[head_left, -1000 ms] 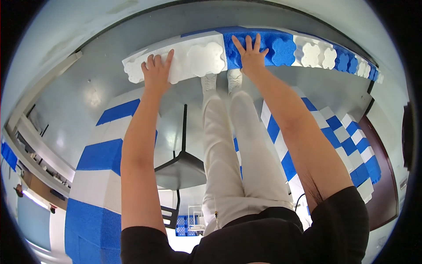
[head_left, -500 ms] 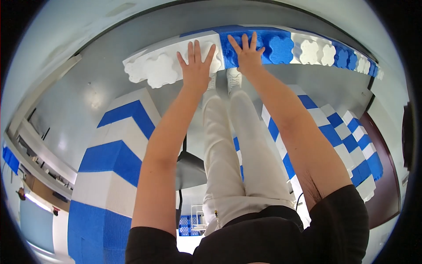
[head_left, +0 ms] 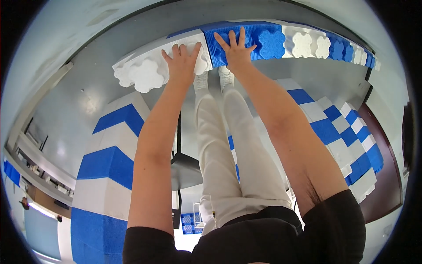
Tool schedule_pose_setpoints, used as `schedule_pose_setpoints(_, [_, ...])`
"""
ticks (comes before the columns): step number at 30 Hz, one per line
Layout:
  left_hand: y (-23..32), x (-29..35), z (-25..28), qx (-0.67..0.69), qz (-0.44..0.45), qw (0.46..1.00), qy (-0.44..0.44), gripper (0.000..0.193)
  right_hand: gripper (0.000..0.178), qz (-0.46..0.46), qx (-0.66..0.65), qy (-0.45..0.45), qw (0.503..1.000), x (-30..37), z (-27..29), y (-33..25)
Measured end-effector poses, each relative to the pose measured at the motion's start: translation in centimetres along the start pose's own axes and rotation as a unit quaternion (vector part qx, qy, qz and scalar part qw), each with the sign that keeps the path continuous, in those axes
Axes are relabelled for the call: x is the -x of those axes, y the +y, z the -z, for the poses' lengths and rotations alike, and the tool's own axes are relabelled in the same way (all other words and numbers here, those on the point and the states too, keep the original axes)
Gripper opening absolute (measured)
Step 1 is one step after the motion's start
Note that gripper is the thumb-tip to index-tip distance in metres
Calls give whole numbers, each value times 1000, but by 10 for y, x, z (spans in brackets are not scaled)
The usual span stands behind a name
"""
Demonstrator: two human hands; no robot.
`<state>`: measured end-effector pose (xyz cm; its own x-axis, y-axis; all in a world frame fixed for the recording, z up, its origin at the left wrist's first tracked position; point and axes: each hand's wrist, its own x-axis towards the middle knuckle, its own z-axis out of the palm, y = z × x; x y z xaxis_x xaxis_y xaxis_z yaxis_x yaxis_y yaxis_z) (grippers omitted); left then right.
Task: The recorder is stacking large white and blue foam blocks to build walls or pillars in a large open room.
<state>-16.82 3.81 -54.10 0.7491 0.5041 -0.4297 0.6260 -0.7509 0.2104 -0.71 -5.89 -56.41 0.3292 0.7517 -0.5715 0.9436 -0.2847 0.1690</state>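
Observation:
A row of big foam-like building blocks with flower-shaped studs runs across the far side of the view. My left hand [head_left: 181,66] lies with fingers spread on the studded face of a white block [head_left: 148,75], touching it near the seam with its neighbour. To its right, my right hand [head_left: 238,52] rests flat, fingers fanned out, on a blue block [head_left: 269,43]. The two blocks meet side by side with a thin visible seam. Neither hand is wrapped around a block.
Alternating blue and white blocks form a tall stack [head_left: 102,165] at left. Another stepped checkered stack [head_left: 325,130] stands at right, near a dark brown panel [head_left: 387,185]. A dark chair-like object [head_left: 184,170] is beside my legs. The grey floor [head_left: 66,114] shows around the row.
The row and both hands sit slightly farther left in the view. My left hand's fingers look more bent and shortened against the white block; my right hand remains spread on the blue one.

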Motion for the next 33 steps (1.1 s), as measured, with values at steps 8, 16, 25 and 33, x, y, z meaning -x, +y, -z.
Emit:
schedule_pose_setpoints(8, [-16,26,12,-4,-13,999,-39,109,110,7,-27,0,1000,2,-7,1])
schedule_pose_setpoints(16, [-109,64,8,-142,73,976,-151,113,99,14,-50,11,999,0,-4,-3])
schedule_pose_setpoints(25, [-101,60,13,-73,55,990,-103,97,104,1,-11,-8,1000,-3,-9,-4])
schedule_pose_setpoints(33, [-32,37,27,65,-23,998,6,106,110,-2,-5,-2,1000,1,-9,3])
